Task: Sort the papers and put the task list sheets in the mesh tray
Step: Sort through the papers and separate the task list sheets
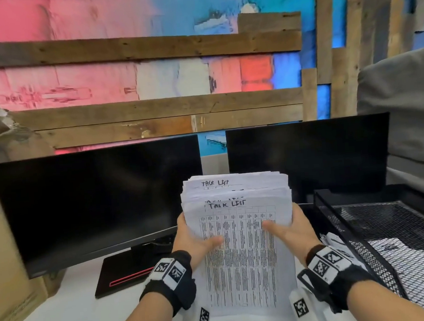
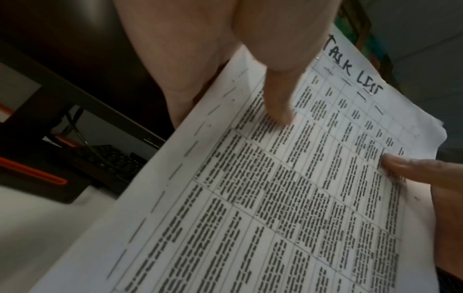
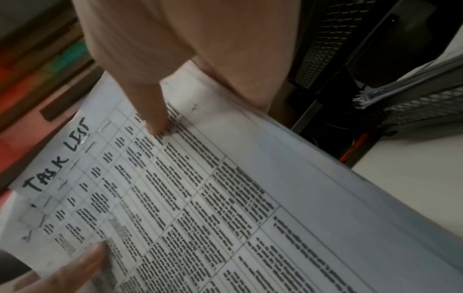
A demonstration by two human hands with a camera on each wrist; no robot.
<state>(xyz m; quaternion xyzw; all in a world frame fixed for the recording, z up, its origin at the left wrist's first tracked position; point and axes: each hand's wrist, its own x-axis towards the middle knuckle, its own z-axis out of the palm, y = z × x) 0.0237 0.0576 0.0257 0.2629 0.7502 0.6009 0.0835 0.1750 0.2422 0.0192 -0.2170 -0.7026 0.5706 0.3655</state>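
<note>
A thick stack of task list sheets [image 1: 240, 253] stands nearly upright in front of me, each headed "TASK LIST" over a printed table. My left hand [image 1: 196, 238] grips its left edge, thumb on the front sheet [image 2: 275, 188]. My right hand [image 1: 283, 230] grips the right edge, thumb likewise on the front sheet [image 3: 200, 198]. The fingers of both hands are hidden behind the stack. The black mesh tray [image 1: 383, 214] sits to the right of the stack; a few sheets [image 1: 408, 267] lie in it.
Two dark monitors, the left monitor [image 1: 97, 204] and the right monitor [image 1: 310, 154], stand behind the stack on a white desk [image 1: 66, 315]. A cardboard box [image 1: 5, 247] stands at the far left. The left monitor's base [image 1: 123, 275] sits left of my hands. A grey cover [image 1: 401, 114] rises at right.
</note>
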